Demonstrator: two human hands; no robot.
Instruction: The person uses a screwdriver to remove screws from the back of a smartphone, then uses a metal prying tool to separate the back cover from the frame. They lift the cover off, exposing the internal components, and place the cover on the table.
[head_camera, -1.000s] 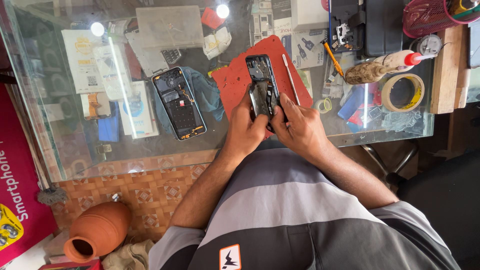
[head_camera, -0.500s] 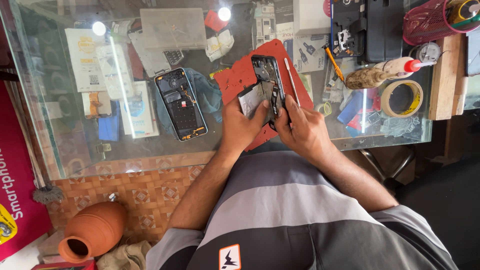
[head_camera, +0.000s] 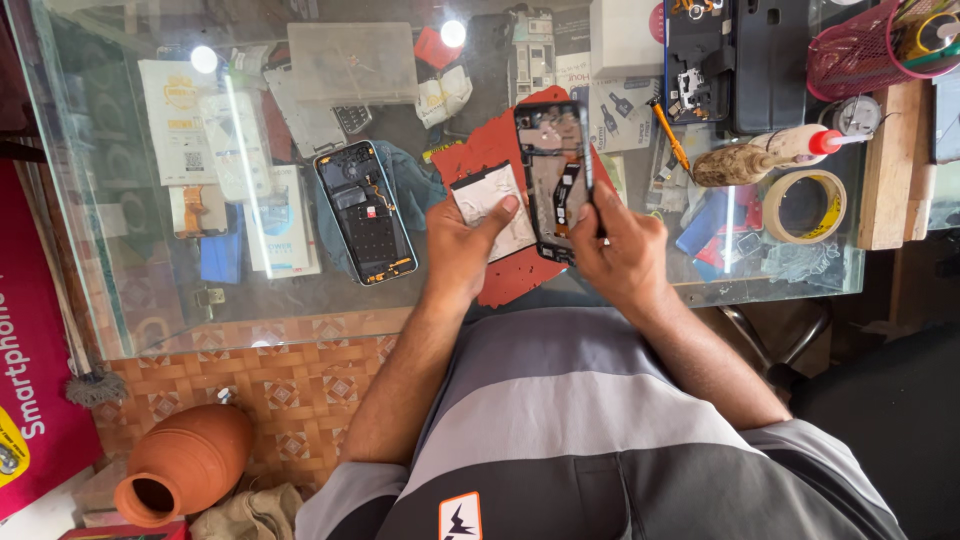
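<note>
My right hand (head_camera: 622, 250) grips an opened phone frame (head_camera: 553, 175) and holds it tilted above a red work mat (head_camera: 478, 150) on the glass table. My left hand (head_camera: 462, 250) holds a flat white-grey rectangular part (head_camera: 487, 205), thumb pressed on its face, just left of the frame. The part lies separate from the frame. A second opened phone (head_camera: 365, 212) lies on the glass to the left, on a blue cloth.
A tape roll (head_camera: 805, 205), a glue bottle (head_camera: 770, 158), an orange-handled tool (head_camera: 668, 135) and a pink basket (head_camera: 858, 55) crowd the right side. Papers and a clear plastic box (head_camera: 350, 62) lie at the left and back. A clay pot (head_camera: 185, 462) stands on the floor.
The white-grey part has come away from the phone frame; my left hand now holds it to the left while my right hand has lifted and tilted the frame.
</note>
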